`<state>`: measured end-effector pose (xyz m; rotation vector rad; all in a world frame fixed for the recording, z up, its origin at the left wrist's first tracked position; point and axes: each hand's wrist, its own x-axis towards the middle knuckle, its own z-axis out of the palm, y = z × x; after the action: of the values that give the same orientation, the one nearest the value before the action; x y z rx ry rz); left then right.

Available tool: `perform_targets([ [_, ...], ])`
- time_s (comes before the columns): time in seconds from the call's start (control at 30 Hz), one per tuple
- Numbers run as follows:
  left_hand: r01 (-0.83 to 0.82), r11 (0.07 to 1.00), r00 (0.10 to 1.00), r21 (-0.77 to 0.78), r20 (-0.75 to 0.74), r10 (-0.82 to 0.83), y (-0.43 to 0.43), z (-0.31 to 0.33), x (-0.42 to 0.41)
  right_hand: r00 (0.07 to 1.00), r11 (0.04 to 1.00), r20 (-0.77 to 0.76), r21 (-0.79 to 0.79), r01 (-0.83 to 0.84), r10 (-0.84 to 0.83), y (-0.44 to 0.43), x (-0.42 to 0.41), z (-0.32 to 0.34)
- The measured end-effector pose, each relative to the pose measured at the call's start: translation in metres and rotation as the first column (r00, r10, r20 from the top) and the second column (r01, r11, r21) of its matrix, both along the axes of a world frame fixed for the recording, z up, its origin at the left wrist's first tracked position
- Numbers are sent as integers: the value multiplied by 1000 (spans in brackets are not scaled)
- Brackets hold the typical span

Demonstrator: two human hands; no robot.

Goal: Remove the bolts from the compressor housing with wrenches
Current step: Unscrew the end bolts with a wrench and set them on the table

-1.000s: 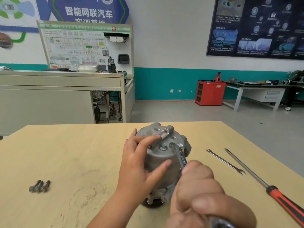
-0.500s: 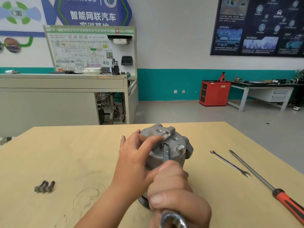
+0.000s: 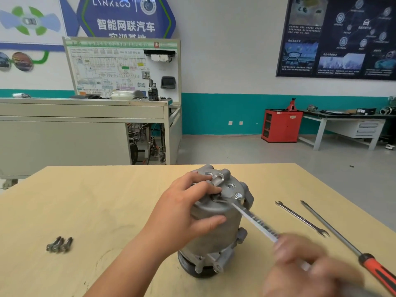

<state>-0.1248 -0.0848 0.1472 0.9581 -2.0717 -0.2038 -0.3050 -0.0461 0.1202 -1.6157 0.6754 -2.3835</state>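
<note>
The compressor housing (image 3: 216, 234) stands upright about the middle of the bench (image 3: 107, 200), a little toward my near edge. My left hand (image 3: 184, 211) clamps it steady, with the fingers hooked over the top face and the thumb pressed against the side wall. My right hand (image 3: 304, 266) is blurred, but it looks wrapped round the handle of the wrench (image 3: 255, 220). The wrench's far end sits on the top face, just under my left fingertips. I cannot see the fastener it engages, because my fingers and the wrench head cover it.

Three loose bolts (image 3: 60, 245) lie together toward the left edge of the bench, so I judge part of the job done. One bolt head (image 3: 238, 195) remains seated on the right side of the top face, and beside it a hole looks empty. That leaves at least this bolt and whatever the wrench is on. The far side is partly hidden, so I cannot give a full count.

Toward the right edge lie a spare wrench (image 3: 302, 218) and a red-handled screwdriver (image 3: 342, 240), side by side and untouched.
</note>
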Motion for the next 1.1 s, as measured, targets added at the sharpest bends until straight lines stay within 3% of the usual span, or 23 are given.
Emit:
perform_targets([
  [0.03,1,1000,1000,1,7,-1,0,0,1,920,949,238,-28,-315,313,-6,6,0],
  [0.07,1,1000,1000,-3,10,-1,1,-1,1,869,976,447,-53,-209,211,-11,3,6],
  [0.1,2,1000,1000,-8,5,-2,1,-1,1,781,979,612,52,-196,124,-21,-9,19],
  [0.17,8,1000,1000,-13,-14,-8,1,-1,0,702,859,705,293,-421,103,-57,-22,39],
  [0.3,1,1000,999,-23,-32,-2,2,-3,0,719,587,687,539,-604,109,-115,-12,70],
  [0.47,1,1000,1000,-18,-28,-1,0,-7,0,678,405,705,568,-716,210,-143,14,95],
  [0.63,5,999,1000,-39,-24,-6,0,-8,0,859,426,476,749,-507,186,-139,44,113],
  [0.7,-11,999,999,-41,-33,9,0,-9,0,878,433,442,765,-476,185,-138,49,115],
  [0.87,-14,998,998,-67,-55,10,2,-8,-3,782,432,591,663,-612,201,-144,43,113],
  [1.0,-35,998,993,54,-111,41,2,-8,-5,671,429,708,548,-718,220,-147,30,108],
  [1.1,-45,998,993,40,-106,49,0,-9,-4,585,425,767,452,-784,262,-147,26,104],
])
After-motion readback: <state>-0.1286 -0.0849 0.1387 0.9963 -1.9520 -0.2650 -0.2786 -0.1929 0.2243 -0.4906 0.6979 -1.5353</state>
